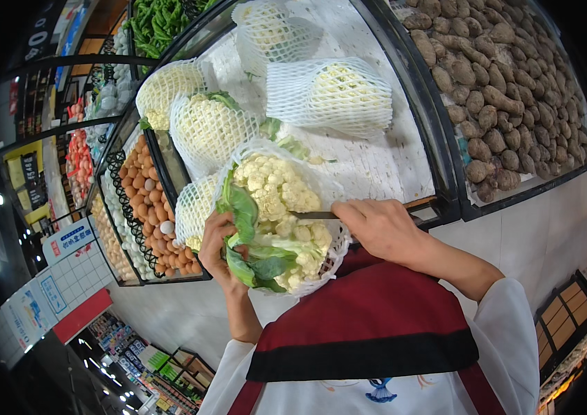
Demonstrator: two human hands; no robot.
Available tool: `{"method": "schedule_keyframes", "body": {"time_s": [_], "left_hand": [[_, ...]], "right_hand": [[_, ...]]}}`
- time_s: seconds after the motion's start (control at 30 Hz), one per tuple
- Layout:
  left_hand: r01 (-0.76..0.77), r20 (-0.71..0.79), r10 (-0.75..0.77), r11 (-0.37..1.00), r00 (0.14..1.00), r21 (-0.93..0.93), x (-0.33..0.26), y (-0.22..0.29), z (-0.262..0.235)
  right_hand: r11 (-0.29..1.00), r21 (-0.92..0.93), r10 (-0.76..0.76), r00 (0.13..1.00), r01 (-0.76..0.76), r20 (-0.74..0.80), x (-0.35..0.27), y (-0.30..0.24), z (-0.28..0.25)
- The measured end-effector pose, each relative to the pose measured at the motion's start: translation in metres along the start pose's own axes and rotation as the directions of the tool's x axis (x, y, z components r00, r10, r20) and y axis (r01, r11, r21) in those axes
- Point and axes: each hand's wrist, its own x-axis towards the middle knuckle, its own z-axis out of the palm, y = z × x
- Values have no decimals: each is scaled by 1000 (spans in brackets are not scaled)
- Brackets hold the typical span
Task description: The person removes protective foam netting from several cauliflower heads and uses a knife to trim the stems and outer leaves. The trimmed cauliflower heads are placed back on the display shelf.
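Observation:
A cream cauliflower (269,181) with green leaves sits at the near edge of the display bin, partly wrapped in a white foam net. My left hand (219,243) is closed around its leafy left side, with leaves beside the fingers. In my right hand (381,228) is a knife (313,215), its thin dark blade pointing left and reaching into the florets. A deep gap shows between the upper and lower florets there. Most of the knife's handle is hidden by my fingers. Beyond lie several netted cauliflowers (214,131), one of them on its side (349,97).
Loose leaf scraps (295,146) lie on the bin's white, worn floor (383,162). A black-framed divider (439,138) separates it from brown root vegetables (508,104) on the right. Brown eggs (143,194) are at left, green peppers (159,28) at the far left.

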Motion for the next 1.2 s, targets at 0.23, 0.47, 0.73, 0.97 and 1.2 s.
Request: {"method": "schedule_keyframes", "body": {"time_s": [0.23,0.47,0.73,0.97,1.2], "left_hand": [[84,-32,-83,996,996,7,-3,-5,-2],[14,-9,-14,1000,1000,18,-3,-10,-5],[36,11,-36,999,999,-4,-3,-12,-4],[19,26,-18,999,1000,-47,-3,-9,-2],[16,7,-16,998,1000,-57,-4,-13,-4]], "right_hand": [[999,-2,54,999,-54,-6,-1,-1,6],[997,-12,80,996,-80,-36,0,0,5],[1000,2,27,998,-27,-57,0,-12,2],[999,-40,-25,999,23,-44,3,-9,0],[995,-77,61,998,-63,-28,-9,-1,-3]]}}
